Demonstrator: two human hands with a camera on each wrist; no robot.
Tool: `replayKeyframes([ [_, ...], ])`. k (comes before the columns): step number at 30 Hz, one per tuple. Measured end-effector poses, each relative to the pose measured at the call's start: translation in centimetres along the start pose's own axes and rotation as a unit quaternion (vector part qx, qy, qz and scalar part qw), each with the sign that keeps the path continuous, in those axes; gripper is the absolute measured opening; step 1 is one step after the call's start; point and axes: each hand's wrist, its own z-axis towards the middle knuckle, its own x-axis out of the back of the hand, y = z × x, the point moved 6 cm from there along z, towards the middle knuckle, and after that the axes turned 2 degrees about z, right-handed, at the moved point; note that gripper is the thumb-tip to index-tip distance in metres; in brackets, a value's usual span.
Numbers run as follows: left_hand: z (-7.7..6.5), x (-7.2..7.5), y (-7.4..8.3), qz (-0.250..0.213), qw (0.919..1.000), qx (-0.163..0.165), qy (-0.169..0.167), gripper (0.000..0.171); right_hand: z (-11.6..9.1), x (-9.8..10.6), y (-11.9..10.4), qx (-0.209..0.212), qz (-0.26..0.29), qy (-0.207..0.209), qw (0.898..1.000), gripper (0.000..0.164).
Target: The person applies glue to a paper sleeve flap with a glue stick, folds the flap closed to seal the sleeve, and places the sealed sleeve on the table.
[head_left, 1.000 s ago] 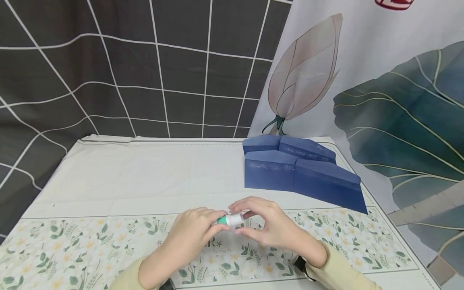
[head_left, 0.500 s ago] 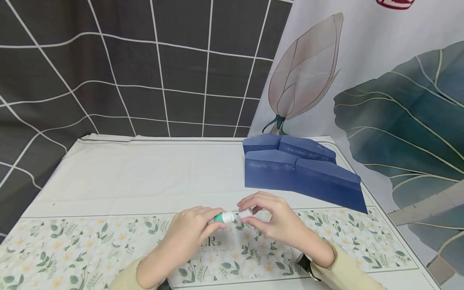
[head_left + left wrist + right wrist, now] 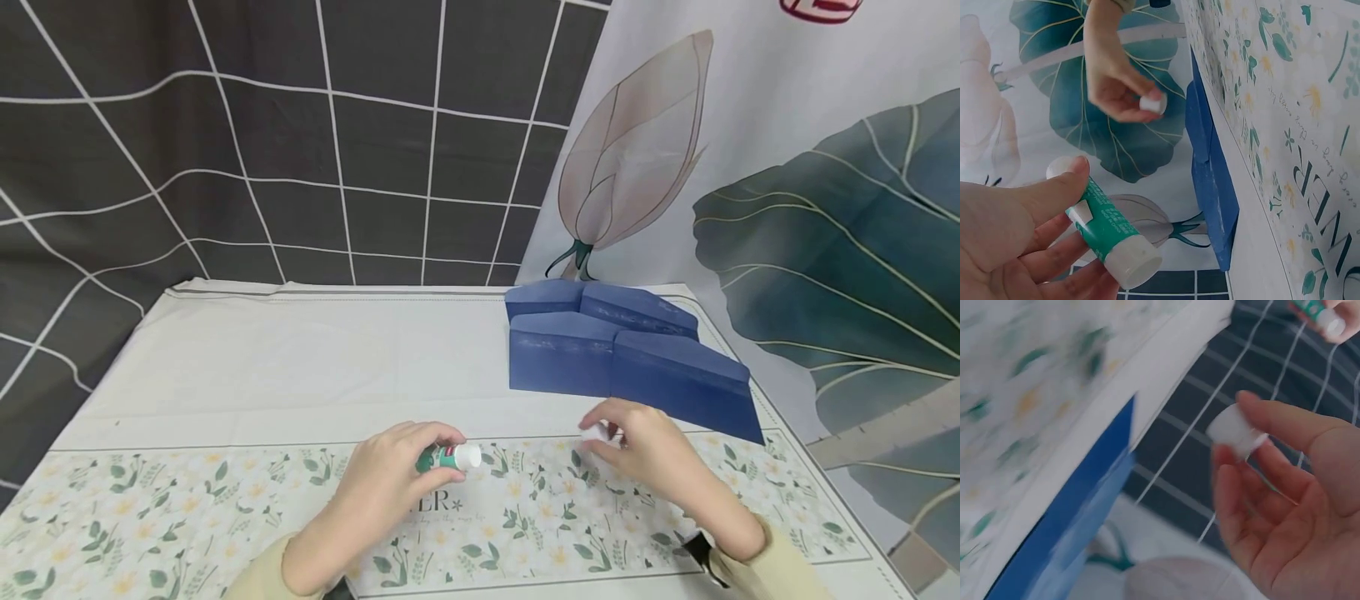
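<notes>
Compared with the frame half a second earlier, the right hand [image 3: 651, 442] sits farther to the right, and the white cap [image 3: 595, 433] in its grasp is now well apart from the green-and-white tube [image 3: 447, 457]; the left hand [image 3: 386, 468] remains nearly in place. At far left, a dark curtain [image 3: 285, 142] with white grid lines hangs behind the tabletop [image 3: 300, 358]. Below it, a floral band [image 3: 180, 517] runs across the near part of the white surface. Over this band, the left hand grasps the tube, thumb on one side and fingers on the other. The tube lies tilted, with its white end [image 3: 468, 457] directed right, toward the other hand. Printed black lettering [image 3: 435, 502] shows just below the tube. Farther right, the right hand pinches the cap between thumb and fingers; the cap is blurred in the right wrist view. Behind the right hand, blue blocks [image 3: 562, 358] stand in two rows on the tabletop, adjoining pieces meeting at a seam. A dark strap [image 3: 701, 550] encircles the right wrist next to a pale yellow sleeve [image 3: 776, 571]. At far right hangs a white curtain [image 3: 757, 83] printed with a large blue-green leaf [image 3: 840, 225].
</notes>
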Motion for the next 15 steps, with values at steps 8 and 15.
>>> replayKeyframes([
  [8,-0.1,0.3,0.7,-0.006,0.9997,-0.016,0.016,0.032,-2.3,-1.1,4.5,-0.071,-0.051,-0.079,0.993,0.035],
  [15,0.0,0.5,1.9,-0.031,0.9974,-0.05,0.041,0.031,-3.7,-1.8,6.8,-0.174,-0.044,-0.15,0.972,0.033],
])
